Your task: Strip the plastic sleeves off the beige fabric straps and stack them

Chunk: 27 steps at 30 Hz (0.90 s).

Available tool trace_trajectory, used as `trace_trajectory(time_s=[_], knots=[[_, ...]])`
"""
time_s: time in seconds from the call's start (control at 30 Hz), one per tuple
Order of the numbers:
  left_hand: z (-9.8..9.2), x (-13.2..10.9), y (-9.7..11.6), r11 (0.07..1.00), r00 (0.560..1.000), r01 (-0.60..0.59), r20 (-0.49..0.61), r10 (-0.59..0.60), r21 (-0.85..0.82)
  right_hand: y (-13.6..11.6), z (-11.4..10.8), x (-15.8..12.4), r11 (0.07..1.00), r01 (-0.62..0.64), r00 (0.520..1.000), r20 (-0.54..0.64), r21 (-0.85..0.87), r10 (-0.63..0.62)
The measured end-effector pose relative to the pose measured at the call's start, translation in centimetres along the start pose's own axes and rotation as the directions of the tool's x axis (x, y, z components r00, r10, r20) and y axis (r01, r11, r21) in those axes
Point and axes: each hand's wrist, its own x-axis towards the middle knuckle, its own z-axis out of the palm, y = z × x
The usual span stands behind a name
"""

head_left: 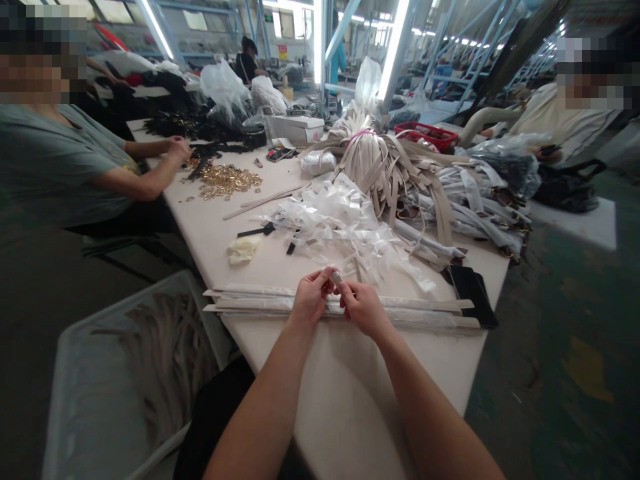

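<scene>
Near the table's front edge, my left hand (pixel 311 295) and my right hand (pixel 364 307) meet with fingertips pinched together. Between them is a small beige strip end (pixel 336 277), gripped from both sides; the rest of it is hidden by my fingers. Beneath my hands several long beige straps (pixel 430 305) lie side by side across the table, some in clear plastic film. Just beyond my fingertips spreads a loose pile of clear plastic scraps (pixel 340 217).
A large bundle of beige straps (pixel 373 163) and wrapped straps (pixel 475 200) fill the back right. Gold metal buckles (pixel 227 181) lie before a co-worker (pixel 85 160) at left. A plastic bin (pixel 75 373) of straps stands low left. Black flat pieces (pixel 470 293) lie at the right edge.
</scene>
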Motion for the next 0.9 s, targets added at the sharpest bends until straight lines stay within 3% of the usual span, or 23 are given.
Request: trace_trajectory(time_s=[0.17, 0.27, 0.4, 0.63, 0.9], knots=[[-0.1, -0.2, -0.3, 0.993, 0.997, 0.026, 0.064, -0.034, 0.113, -0.1, 0.0, 0.1, 0.997, -0.047, 0.999, -0.009, 0.065, 0.048], [-0.3, 0.0, 0.0, 0.995, 1.0, -0.014, 0.027, 0.011, 0.1, -0.3, -0.2, 0.0, 0.996, -0.046, 0.999, 0.019, 0.071, 0.045], [-0.5, 0.2, 0.7, 0.999, 0.997, -0.048, -0.061, 0.048, 0.009, -0.7, -1.0, -0.3, 0.997, -0.004, 0.996, 0.093, -0.075, 0.011], [-0.5, -0.1, 0.7, 0.999, 0.999, 0.049, -0.007, -0.049, 0.019, -0.9, -1.8, -0.5, 0.896, 0.14, 0.988, -0.002, -0.421, -0.155], [0.0, -0.5, 1.1, 0.999, 0.995, 0.048, 0.091, -0.048, 0.011, -1.2, -2.3, -0.5, 0.87, 0.178, 0.982, 0.034, -0.459, -0.183]])
